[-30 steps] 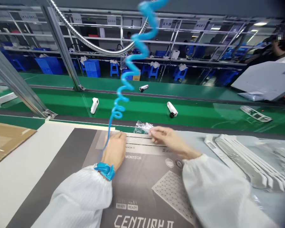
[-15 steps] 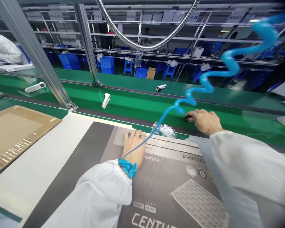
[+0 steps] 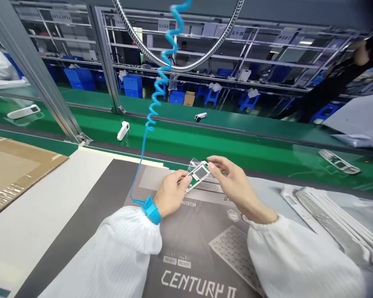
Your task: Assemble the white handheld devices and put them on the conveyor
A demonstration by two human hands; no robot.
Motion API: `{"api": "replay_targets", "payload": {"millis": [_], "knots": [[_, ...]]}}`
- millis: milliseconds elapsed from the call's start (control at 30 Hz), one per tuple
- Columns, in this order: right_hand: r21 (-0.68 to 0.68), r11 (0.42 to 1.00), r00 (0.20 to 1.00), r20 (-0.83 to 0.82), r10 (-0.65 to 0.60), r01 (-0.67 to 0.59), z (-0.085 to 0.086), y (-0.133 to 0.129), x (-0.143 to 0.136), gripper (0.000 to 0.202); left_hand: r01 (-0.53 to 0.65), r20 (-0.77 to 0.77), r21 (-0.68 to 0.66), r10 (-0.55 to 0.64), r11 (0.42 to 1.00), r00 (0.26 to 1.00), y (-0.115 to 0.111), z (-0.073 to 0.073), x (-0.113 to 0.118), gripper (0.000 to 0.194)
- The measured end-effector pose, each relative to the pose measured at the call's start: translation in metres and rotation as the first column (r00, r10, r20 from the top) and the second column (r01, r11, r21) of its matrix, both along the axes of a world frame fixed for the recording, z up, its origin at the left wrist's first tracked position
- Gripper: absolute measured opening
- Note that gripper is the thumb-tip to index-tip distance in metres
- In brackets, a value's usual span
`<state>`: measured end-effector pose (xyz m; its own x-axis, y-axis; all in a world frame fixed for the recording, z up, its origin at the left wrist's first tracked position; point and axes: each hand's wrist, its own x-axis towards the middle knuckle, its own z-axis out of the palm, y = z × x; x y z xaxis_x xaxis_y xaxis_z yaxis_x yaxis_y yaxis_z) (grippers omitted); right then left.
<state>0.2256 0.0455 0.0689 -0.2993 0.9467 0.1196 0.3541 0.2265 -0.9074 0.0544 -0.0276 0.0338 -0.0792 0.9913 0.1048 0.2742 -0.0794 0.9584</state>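
Note:
Above the printed grey box, both hands hold a small white handheld device with an exposed green circuit board and a small screen. My left hand grips its lower left end, thumb on top. At the upper right end, my right hand has its thumb and fingers closed on the device's edge. A blue wrist strap with a coiled cord is around my left wrist. Just behind the device lies crumpled clear plastic, partly hidden.
White handheld devices lie on the green conveyor belt, and an open-faced one is at right. Several long white casing parts lie beside my right sleeve. Cardboard is at left. A metal post rises behind the bench.
My right hand has come back from the belt toward the middle. My left hand has lifted off the box and now holds the device with it. The view has shifted right.

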Motion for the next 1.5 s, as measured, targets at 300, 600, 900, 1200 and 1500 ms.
{"api": "replay_targets", "payload": {"millis": [300,600,900,1200,1500], "knots": [[0.604,0.715,0.802,0.588,-0.102,-0.352,0.004,-0.011,0.001,0.023,-0.155,-0.335,0.048,0.162,0.987,0.928,-0.005,0.008,0.005,0.026],[0.304,0.953,0.799,0.576,-0.17,-0.016,-0.031,0.032,-0.001,0.018,-0.348,-0.022,-0.093,0.348,0.933,0.937,0.008,-0.01,-0.019,0.028],[0.453,0.888,0.464,0.771,-0.436,0.081,-0.027,0.047,0.11,0.029,-0.351,0.119,-0.268,0.392,0.897,0.912,0.004,0.009,-0.011,0.026],[0.294,0.954,0.33,0.896,-0.299,0.064,-0.006,0.069,0.212,0.022,-0.144,0.177,-0.182,0.177,0.973,0.968,0.0,0.012,-0.008,0.039],[0.228,0.973,0.264,0.938,-0.224,0.016,0.004,0.079,0.214,0.017,-0.045,0.432,-0.25,0.153,0.967,0.889,-0.002,0.019,-0.004,0.049]]}}
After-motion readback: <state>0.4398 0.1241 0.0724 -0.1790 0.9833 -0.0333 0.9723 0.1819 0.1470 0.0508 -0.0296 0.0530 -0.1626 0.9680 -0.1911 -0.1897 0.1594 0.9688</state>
